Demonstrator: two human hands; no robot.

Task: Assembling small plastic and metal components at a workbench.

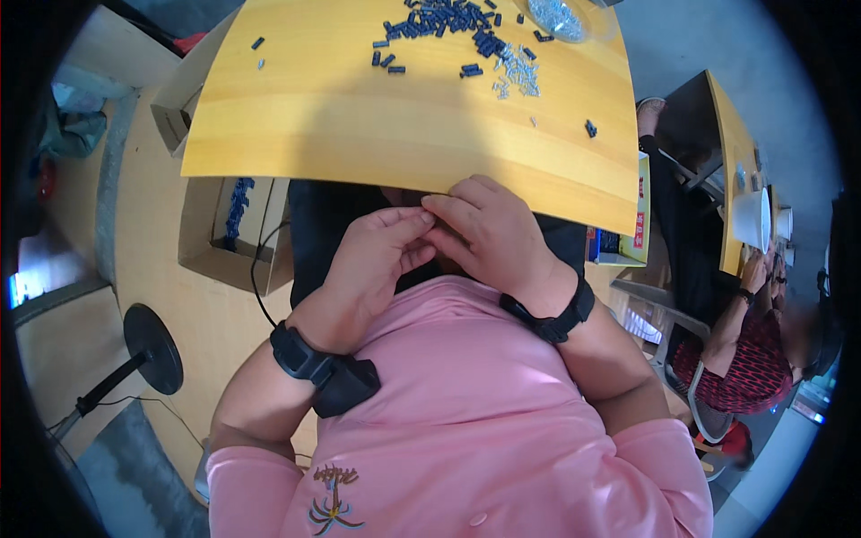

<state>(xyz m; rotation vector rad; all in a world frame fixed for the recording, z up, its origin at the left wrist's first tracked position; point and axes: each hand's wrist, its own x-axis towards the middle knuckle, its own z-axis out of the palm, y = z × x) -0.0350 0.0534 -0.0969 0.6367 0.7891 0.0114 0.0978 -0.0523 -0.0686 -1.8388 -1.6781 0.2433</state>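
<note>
Your left hand (pixel 372 255) and your right hand (pixel 502 238) meet in front of your chest, just by the near edge of the yellow wood-topped table (pixel 296 125). Their thumbs and forefingers are drawn together in a pinch; you cannot tell from here what, if anything, sits between the fingertips. A black wristband rings each of your wrists. Well beyond your hands, towards the table's far side, lies a heap of small black oblong pieces (pixel 439 20), with a few strayed around it. Just beside the heap are scattered small silver pieces (pixel 517 72), and near them a round clear dish (pixel 584 36) holds more silver ones. Below the table, to your left, an open brown cardboard box (pixel 202 247) contains dark blue pieces (pixel 238 211).
</note>
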